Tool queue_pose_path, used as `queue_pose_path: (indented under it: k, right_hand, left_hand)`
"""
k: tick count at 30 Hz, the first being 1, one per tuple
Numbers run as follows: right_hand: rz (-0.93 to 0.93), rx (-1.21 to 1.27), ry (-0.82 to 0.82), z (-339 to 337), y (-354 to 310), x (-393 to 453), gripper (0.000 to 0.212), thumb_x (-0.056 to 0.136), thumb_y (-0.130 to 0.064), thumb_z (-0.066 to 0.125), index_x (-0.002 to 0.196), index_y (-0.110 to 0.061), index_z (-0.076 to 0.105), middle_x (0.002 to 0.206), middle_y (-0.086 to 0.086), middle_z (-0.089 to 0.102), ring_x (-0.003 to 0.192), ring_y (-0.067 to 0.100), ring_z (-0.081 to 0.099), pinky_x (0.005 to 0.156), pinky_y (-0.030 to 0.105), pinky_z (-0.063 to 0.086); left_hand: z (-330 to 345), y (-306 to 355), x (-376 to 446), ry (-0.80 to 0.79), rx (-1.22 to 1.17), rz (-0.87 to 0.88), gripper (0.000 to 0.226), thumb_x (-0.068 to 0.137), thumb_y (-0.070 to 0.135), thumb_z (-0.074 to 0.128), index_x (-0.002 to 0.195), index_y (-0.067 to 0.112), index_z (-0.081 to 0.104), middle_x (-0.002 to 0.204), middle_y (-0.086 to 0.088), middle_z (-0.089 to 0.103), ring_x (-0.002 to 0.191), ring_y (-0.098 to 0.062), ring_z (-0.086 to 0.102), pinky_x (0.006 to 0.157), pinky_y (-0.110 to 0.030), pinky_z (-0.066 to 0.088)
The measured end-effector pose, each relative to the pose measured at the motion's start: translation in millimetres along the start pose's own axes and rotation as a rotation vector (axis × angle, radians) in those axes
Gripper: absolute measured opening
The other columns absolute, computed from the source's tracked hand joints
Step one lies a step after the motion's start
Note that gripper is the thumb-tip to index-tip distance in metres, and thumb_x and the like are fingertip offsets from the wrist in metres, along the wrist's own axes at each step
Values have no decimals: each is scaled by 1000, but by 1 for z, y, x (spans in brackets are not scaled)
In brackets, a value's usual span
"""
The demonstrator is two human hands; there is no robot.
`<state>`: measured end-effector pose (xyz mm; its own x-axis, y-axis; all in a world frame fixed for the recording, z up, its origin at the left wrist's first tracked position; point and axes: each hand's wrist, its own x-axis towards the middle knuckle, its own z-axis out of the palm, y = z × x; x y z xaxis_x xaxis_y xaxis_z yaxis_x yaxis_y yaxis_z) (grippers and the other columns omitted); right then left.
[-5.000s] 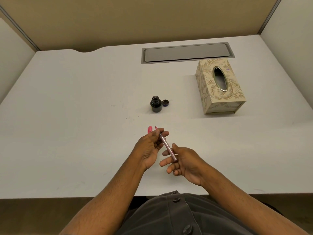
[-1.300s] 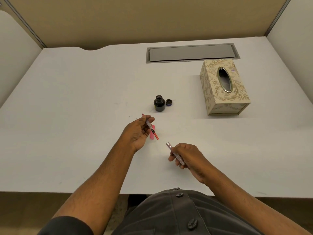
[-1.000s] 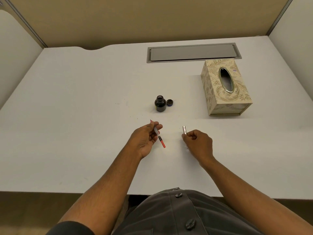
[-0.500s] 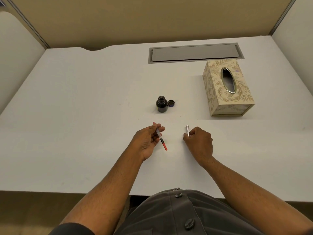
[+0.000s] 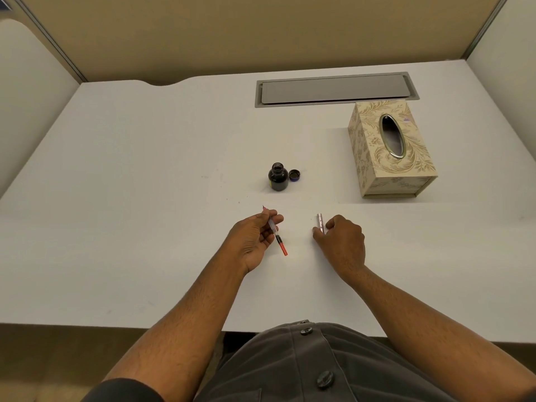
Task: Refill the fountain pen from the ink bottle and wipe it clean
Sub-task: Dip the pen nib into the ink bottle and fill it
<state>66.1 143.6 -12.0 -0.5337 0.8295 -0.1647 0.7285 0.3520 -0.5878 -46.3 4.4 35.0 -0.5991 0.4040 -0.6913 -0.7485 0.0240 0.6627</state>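
My left hand [image 5: 251, 239] is shut on the fountain pen's front section [image 5: 277, 235], a clear tube with a red-orange rear end and its nib pointing away from me. My right hand [image 5: 342, 242] lies on the white desk with its fingers closed around the pen's pale metallic barrel [image 5: 320, 222], whose far end sticks out past the fingers. The small dark ink bottle [image 5: 278, 180] stands open just beyond my left hand. Its cap [image 5: 294, 174] lies beside it on the right.
A patterned cream tissue box [image 5: 388, 149] stands at the right, past my right hand. A grey cable hatch [image 5: 336, 89] is set into the desk [image 5: 130, 198] at the back. Partition walls close the desk on three sides.
The pen came apart: five seconds ago both hands held it whole. Since then my right hand carried the barrel forward and down onto the desk. My left hand has barely moved lately.
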Motion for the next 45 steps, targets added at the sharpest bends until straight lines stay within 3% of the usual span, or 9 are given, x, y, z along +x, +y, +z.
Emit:
queue_pose_path:
  k: [20, 26, 36, 45]
  right_hand:
    - [-14, -16, -5, 0, -1, 0, 37, 80, -43, 71, 97, -11, 61, 88, 3, 64, 79, 19, 59, 70, 32, 48]
    - [-3, -16, -2, 0, -1, 0, 37, 79, -43, 70, 98, -12, 61, 90, 4, 65, 80, 21, 60, 70, 33, 49]
    - [2, -26, -7, 1, -1, -1, 40, 79, -45, 70, 98, -12, 60, 92, 5, 65, 82, 21, 61, 73, 37, 53]
    - [11, 9, -3, -3, -8, -10, 48, 84, -56, 61, 108, -15, 58, 96, 0, 64, 83, 17, 59, 71, 29, 45]
  left_hand:
    - [2, 0, -3, -2, 9, 2, 19, 97, 22, 53, 100, 9, 67, 87, -3, 73, 84, -13, 62, 79, -25, 47]
    - [1, -2, -2, -10, 9, -1, 18, 96, 23, 55, 96, 10, 67, 79, 0, 74, 83, -13, 61, 76, -25, 46]
    - [1, -4, -2, 0, 5, -8, 19, 96, 23, 55, 99, 9, 67, 89, -4, 72, 85, -13, 62, 81, -26, 47]
    - [2, -3, -4, 8, 0, -12, 20, 96, 23, 55, 102, 7, 66, 90, -5, 73, 84, -13, 63, 81, -26, 48]
